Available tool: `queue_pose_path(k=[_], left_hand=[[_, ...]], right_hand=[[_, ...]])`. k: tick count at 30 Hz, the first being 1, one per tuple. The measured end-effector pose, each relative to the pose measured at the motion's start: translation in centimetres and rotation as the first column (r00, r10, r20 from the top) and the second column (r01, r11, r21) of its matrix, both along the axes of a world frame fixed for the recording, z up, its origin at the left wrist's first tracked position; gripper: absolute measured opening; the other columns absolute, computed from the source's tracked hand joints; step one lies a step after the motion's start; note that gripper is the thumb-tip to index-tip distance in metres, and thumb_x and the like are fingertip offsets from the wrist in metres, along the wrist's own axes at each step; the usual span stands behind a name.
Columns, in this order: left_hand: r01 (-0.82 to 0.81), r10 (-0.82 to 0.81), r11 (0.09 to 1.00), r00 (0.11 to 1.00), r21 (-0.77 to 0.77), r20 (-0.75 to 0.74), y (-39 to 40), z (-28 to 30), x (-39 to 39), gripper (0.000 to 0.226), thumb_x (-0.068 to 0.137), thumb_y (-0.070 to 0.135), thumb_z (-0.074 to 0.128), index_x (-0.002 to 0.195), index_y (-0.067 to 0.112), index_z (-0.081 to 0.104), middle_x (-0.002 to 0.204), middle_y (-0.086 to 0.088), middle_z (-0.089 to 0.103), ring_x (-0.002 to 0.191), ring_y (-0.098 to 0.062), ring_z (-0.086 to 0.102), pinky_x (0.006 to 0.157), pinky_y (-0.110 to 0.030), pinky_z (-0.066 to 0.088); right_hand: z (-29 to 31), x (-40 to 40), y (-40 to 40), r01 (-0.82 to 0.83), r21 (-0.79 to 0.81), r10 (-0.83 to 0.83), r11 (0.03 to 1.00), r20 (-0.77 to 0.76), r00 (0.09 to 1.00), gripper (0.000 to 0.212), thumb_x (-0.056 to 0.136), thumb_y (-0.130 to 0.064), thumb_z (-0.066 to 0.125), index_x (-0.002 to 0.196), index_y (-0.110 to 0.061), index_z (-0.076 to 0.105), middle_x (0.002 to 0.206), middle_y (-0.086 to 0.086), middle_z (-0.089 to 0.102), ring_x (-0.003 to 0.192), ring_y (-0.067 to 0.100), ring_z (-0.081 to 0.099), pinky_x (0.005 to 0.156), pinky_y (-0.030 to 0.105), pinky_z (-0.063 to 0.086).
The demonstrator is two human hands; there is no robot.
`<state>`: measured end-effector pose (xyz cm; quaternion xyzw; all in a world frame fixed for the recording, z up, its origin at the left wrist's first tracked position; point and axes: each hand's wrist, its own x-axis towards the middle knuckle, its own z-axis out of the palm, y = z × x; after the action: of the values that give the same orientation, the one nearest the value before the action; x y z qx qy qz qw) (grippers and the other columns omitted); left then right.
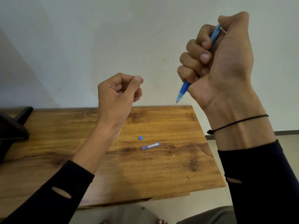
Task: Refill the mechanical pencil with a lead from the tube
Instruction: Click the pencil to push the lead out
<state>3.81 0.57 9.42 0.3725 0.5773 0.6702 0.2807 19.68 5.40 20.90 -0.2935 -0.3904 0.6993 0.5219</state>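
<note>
Head view: my right hand (pixel 226 62) fists the blue mechanical pencil (pixel 183 89), tip down, above the table (pixel 161 167). My left hand (pixel 118 92) is pinched shut; I cannot tell if it holds a lead. The lead tube (pixel 151 145) and a small blue cap (pixel 141 137) lie below, so I judge the lead not yet loaded.

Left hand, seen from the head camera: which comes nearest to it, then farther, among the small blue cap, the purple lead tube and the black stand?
1. Small blue cap: on the wooden table, just below-right of the left hand.
2. Purple lead tube: lying flat just beyond the cap, farther right.
3. Black stand: far off at the table's left edge.
</note>
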Motion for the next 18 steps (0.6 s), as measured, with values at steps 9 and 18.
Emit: queue_pose_path(k=[9,18], left_hand=[[-0.006,0.006,1.000,1.000,0.008,0.018,0.19,-0.35,-0.02,0.017,0.099,0.016,0.076,0.098,-0.001,0.079,0.073,-0.008,0.072,0.067,-0.014,0.067,0.085,-0.046,0.067],[0.006,-0.006,1.000,1.000,0.010,0.018,0.22,-0.53,-0.01,0.018,0.099,0.015,0.076,0.100,-0.003,0.078,0.074,-0.010,0.071,0.069,-0.016,0.066,0.085,-0.045,0.066]], right_hand=[[-0.08,0.03,0.01,0.008,0.021,-0.008,1.000,-0.001,1.000,0.052,0.108,-0.036,0.032,0.059,-0.017,0.032,0.051,-0.003,0.021,0.048,0.014,0.009,0.044,0.025,0.015],[-0.05,0.19,-0.04,0.013,0.022,-0.013,1.000,-0.004,1.000,0.053,0.109,-0.037,0.032,0.060,-0.017,0.034,0.052,-0.003,0.023,0.047,0.014,0.010,0.044,0.025,0.016]])
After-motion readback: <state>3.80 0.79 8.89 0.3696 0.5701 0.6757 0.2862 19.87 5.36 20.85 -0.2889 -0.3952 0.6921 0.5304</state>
